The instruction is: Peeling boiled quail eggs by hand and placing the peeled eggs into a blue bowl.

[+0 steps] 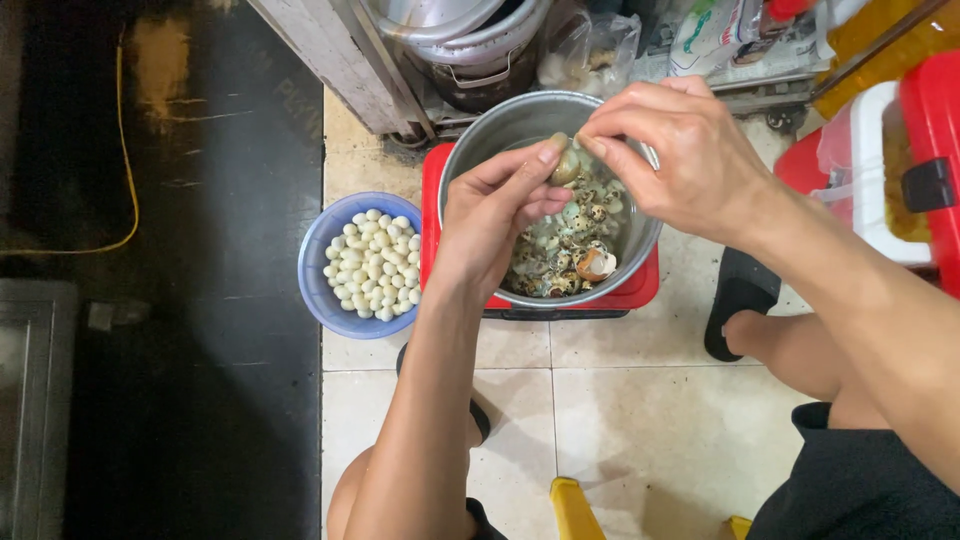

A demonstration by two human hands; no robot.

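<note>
Over pot: left hand (pixel 500 215) and right hand (pixel 672 150) both pinching one small egg (pixel 565 166), half peeled.
Left of pot: blue bowl (pixel 325 290) heaped with peeled eggs.
Inside steel pot (pixel 480 135): shells, some speckled eggs left.

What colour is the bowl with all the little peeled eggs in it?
The bowl is blue, a light purplish blue; the head view shows it, left of the metal pot.

You look down on a pale tiled floor (pixel 620 400); left of it lies dark flooring (pixel 200 300) crossed by a yellow cord (pixel 128 160).
</note>
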